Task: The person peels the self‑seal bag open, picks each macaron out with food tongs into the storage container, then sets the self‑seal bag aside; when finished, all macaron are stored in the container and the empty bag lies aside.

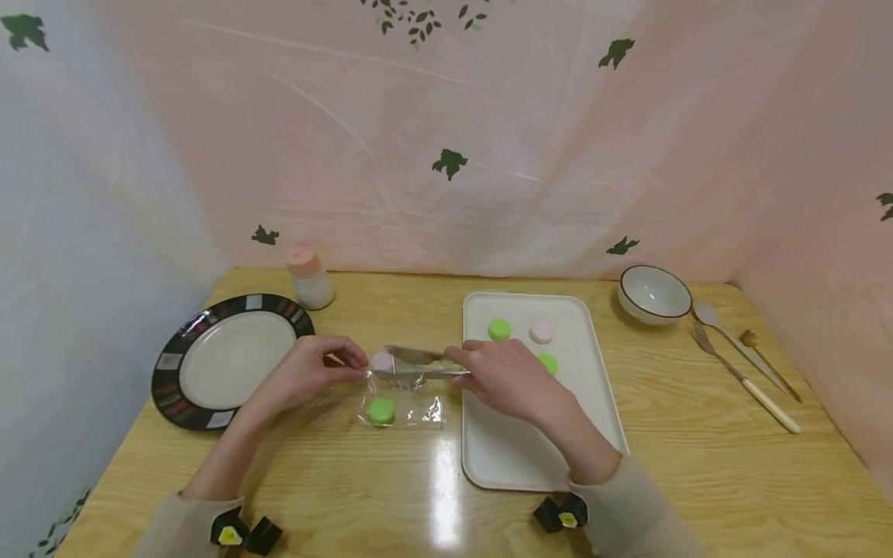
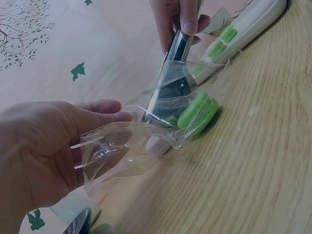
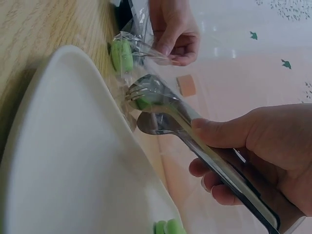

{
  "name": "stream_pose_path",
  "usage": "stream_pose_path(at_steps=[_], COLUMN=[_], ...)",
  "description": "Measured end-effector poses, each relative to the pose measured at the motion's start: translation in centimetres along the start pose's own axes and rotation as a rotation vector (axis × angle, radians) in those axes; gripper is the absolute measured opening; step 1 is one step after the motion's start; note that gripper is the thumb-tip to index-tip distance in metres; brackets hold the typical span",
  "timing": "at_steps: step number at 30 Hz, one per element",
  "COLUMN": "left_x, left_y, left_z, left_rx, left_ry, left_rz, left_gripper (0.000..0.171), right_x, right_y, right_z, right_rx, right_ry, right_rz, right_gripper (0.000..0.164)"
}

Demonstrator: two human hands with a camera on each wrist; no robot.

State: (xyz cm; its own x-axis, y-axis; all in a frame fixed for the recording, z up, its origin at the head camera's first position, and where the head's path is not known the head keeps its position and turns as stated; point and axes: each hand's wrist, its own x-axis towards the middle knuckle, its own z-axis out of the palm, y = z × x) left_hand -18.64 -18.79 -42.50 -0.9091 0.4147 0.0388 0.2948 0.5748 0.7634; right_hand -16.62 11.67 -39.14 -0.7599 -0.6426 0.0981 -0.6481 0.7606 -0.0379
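My left hand (image 1: pixel 317 370) pinches the edge of a clear plastic bag (image 1: pixel 418 412) between thumb and fingers. Inside the bag lies a green macaron (image 2: pixel 199 114), close to the table. In my right hand (image 1: pixel 505 380) is a pair of metal serving tongs (image 3: pixel 195 141), one end forked and the other spoon-shaped. The tongs' ends reach to the bag's mouth beside my left fingertips. A pale pink macaron (image 1: pixel 382 362) shows at those ends, partly covered; whether the tongs still grip it I cannot tell.
Right of the bag, a white tray (image 1: pixel 516 461) bears green macarons (image 1: pixel 499 329) and a pink one (image 1: pixel 541 332). A dark-rimmed plate (image 1: pixel 237 360) and pink-capped jar (image 1: pixel 310 277) stand left. Far right are a bowl (image 1: pixel 654 294), fork (image 1: pixel 743 376) and spoon (image 1: pixel 739 341).
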Motion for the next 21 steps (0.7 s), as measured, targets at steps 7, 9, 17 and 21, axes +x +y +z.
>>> stream_pose_path(at_steps=[7, 9, 17, 21], left_x=[0.10, 0.10, 0.08, 0.00], left_y=[0.04, 0.08, 0.31, 0.30], left_z=[-0.02, -0.05, -0.12, -0.13], left_rx=[-0.001, 0.000, 0.006, 0.004], left_ry=[-0.008, -0.005, -0.004, -0.013], left_rz=[0.004, -0.001, -0.004, -0.022], left_gripper=[0.010, 0.011, 0.012, 0.012], right_x=[-0.06, -0.05, -0.07, -0.05], right_y=[-0.11, -0.12, -0.06, -0.05], right_z=[0.06, 0.05, 0.03, 0.13], right_rx=[0.006, 0.004, 0.000, -0.002], right_ry=[-0.004, -0.002, 0.011, 0.013], right_rz=[0.010, 0.010, 0.008, 0.004], right_gripper=[0.028, 0.027, 0.024, 0.022])
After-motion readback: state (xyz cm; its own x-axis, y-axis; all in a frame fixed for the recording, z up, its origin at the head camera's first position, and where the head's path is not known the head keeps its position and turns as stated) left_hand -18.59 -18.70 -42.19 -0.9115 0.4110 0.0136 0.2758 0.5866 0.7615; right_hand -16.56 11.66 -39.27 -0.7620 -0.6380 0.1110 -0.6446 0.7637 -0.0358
